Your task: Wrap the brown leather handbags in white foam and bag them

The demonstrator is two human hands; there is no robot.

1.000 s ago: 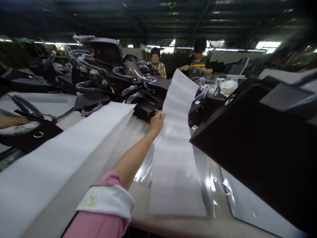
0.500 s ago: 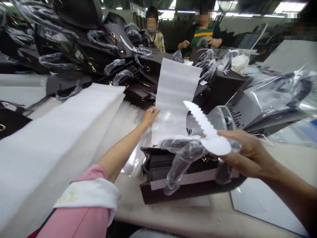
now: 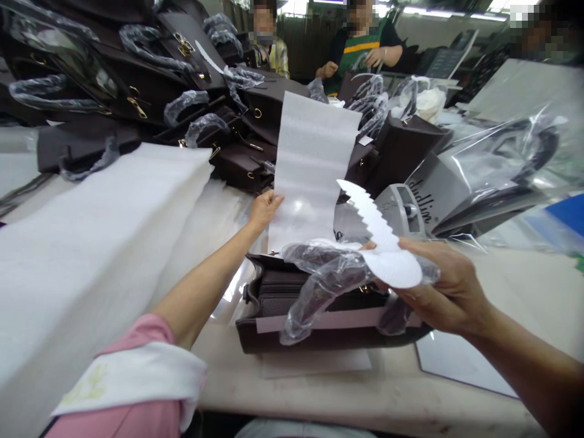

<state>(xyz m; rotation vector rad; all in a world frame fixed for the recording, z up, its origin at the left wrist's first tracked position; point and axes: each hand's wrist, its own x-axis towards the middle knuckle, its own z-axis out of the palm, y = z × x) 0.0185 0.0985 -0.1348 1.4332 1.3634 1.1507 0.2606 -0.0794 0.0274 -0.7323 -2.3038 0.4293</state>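
In front of me a dark brown handbag [image 3: 319, 337] faces me with its top parted and a pale strip along the near edge. My right hand [image 3: 449, 286] is closed on its plastic-wrapped handles [image 3: 314, 298]. A white toothed strip [image 3: 371, 219] with a rounded end lies over the handles, touching my fingers. My left hand [image 3: 267, 210] pinches the left edge of a white foam sheet [image 3: 314, 161], which stands upright behind the bag. The sheet's lower end is hidden behind the handbag.
Brown handbags [image 3: 182, 67] are heaped at the back left. A stack of white foam sheets [image 3: 91, 243] covers the left side. Right of centre lies a plastic-covered grey bag [image 3: 438, 188] with lettering. A white board [image 3: 460, 362] lies at right. Two people [image 3: 365, 48] stand across the table.
The view has shifted, so most things sit a little further left and higher. Both hands keep their holds on the foam sheet and the bag handles.
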